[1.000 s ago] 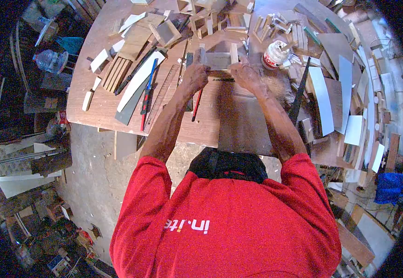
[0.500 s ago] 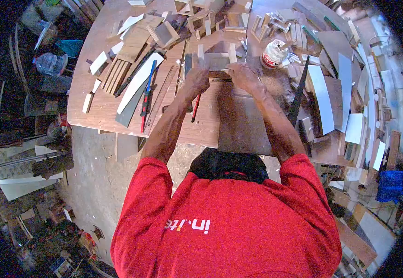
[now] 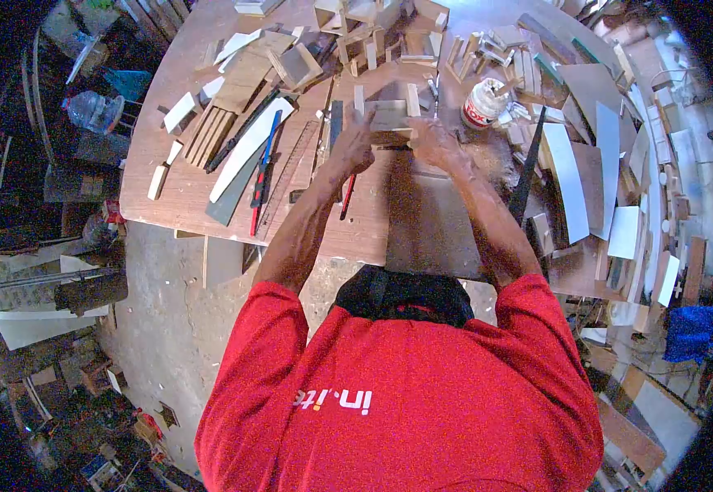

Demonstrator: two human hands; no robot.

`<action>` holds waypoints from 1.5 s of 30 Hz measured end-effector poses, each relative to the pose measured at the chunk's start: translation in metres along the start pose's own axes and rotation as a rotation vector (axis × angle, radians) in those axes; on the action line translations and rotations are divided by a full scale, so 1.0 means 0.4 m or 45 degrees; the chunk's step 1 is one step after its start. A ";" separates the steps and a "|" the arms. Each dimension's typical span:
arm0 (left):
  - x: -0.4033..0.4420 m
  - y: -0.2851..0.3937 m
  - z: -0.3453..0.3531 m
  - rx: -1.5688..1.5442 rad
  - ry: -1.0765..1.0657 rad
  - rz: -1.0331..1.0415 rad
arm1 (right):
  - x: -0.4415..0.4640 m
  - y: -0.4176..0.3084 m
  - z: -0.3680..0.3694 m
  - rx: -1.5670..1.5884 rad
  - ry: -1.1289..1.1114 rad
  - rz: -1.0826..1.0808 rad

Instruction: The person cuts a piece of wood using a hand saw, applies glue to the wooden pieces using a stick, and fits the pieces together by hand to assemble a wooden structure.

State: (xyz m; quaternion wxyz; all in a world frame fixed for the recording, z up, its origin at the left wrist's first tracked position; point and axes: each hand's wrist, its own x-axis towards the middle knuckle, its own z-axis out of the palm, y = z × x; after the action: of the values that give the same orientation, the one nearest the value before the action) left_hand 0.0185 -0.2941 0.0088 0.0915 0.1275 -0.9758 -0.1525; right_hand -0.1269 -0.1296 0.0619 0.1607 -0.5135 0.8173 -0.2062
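Observation:
A small U-shaped wooden frame stands at the middle of the workbench, made of a board with an upright strip at each end. My left hand grips its left end, the index finger stretched up along that strip. At the right end, my right hand has its thumb and fingers closed on the near corner. Part of the frame is hidden behind the hands. A red pencil-like stick lies just below my left hand. To the right of my right hand stands an open white glue tub with a red label.
On the left of the workbench lie a blue-and-red cutter-like tool, a clear ruler and a white strip. Several small wooden assemblies stand at the back. A long dark saw-like blade and white boards lie right.
My fingers have shifted on the wooden frame, and the left index finger now reaches up its side. The frame stays in nearly the same place; the whole view has tilted slightly.

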 end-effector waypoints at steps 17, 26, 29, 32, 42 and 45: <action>0.183 -0.245 0.139 -0.882 -0.077 -0.622 | -0.022 -0.012 -0.011 -1.208 -0.105 -0.243; 0.146 -0.103 0.038 -1.444 0.165 -0.493 | 0.007 0.121 0.119 -1.491 0.115 -0.399; 0.194 -0.113 0.058 -0.889 0.159 -0.451 | 0.004 0.086 0.079 -1.391 0.044 -0.301; 0.214 -0.123 0.106 -0.340 0.179 -0.430 | 0.002 0.091 0.066 -0.996 0.053 -0.340; 0.197 -0.096 0.059 -0.090 0.116 -0.490 | 0.017 0.093 0.108 -0.261 0.383 -0.014; 0.240 -0.150 0.183 -0.439 0.281 -0.847 | -0.012 0.059 0.052 -0.935 0.339 -0.383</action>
State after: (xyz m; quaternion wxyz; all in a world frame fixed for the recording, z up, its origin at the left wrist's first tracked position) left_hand -0.0756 -0.3559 -0.0655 0.1614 0.4354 -0.8254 -0.3210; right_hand -0.1330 -0.1196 0.0323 -0.1720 -0.6192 0.7661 0.0134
